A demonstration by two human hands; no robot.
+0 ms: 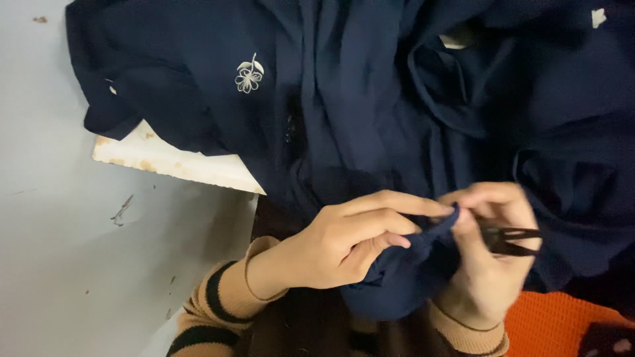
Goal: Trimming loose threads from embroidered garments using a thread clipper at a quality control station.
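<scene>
A dark navy garment [370, 99] lies bunched across the upper part of the view, with a small white embroidered flower [249, 73] on it. My left hand [344, 241] pinches a fold of the navy fabric [410, 271] near the lower middle. My right hand [486, 254] grips the same fold from the right and holds a small dark thread snipper [512, 239], its blades pointing right. The two hands touch at the fingertips over the fabric. Both sleeves are tan with black stripes.
A pale grey table surface [59, 218] fills the left side. A white stained card or board [172, 158] sticks out from under the garment. An orange knitted cloth [555, 324] shows at the lower right. A small white tag [598, 17] sits at the top right.
</scene>
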